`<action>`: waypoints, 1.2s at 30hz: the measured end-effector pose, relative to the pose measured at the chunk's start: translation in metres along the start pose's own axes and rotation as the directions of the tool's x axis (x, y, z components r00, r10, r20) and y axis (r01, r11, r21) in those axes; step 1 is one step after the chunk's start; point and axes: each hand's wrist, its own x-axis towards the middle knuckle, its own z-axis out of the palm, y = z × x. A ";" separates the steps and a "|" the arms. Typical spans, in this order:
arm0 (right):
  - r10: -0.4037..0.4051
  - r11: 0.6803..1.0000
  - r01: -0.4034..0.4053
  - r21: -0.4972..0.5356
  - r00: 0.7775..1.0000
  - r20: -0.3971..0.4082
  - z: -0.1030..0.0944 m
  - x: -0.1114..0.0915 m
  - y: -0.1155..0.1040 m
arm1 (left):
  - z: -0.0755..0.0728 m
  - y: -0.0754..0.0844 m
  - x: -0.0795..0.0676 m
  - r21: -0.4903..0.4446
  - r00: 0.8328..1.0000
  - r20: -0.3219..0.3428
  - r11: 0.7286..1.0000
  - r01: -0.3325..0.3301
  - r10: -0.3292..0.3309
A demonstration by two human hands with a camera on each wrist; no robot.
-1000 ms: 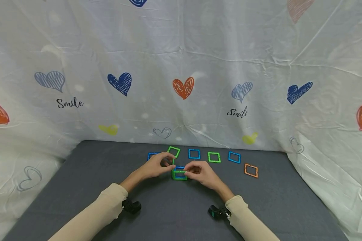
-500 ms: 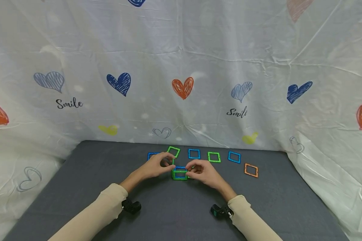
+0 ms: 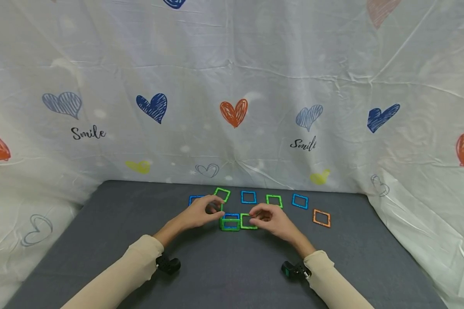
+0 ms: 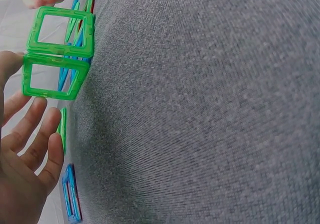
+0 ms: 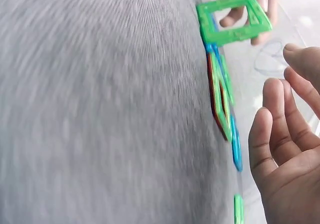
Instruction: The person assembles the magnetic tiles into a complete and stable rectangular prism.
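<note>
My left hand (image 3: 199, 212) pinches an upright green square magnetic tile (image 4: 47, 92) by its edge, between thumb and fingers. This tile meets a second upright green tile (image 3: 230, 229), which faces me, at a corner. Behind that one shows a blue tile (image 3: 231, 214) at the base. A further green tile (image 3: 248, 228) with an open middle lies flat just to the right. My right hand (image 3: 272, 221) hovers over this flat tile's right side, its fingers loosely bent and holding nothing; in the right wrist view a gap separates its fingertips (image 5: 263, 116) from the tiles.
Along the back of the grey-covered table (image 3: 216, 274) lie loose tiles: a blue one (image 3: 248, 192), green ones, another blue one and, at the right, an orange one (image 3: 322, 225). A white curtain (image 3: 193, 146) with printed hearts hangs behind the table.
My right hand has drawn back to the right from the upright tiles, uncovering the flat green tile beside them. The left hand has kept its place and its pinch.
</note>
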 end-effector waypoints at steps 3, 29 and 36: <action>-0.001 1.000 0.000 -0.021 1.000 -0.006 -0.008 -0.004 0.001 | 0.000 0.000 0.000 -0.002 1.000 0.004 1.000 -0.001 0.001; 0.030 0.988 -0.042 -0.147 0.996 -0.082 -0.069 -0.055 0.000 | -0.001 0.000 0.000 0.010 1.000 0.011 1.000 -0.008 0.008; 0.034 0.983 -0.053 -0.173 0.994 -0.108 -0.086 -0.073 -0.002 | -0.002 0.002 0.000 0.012 1.000 0.012 1.000 -0.012 0.012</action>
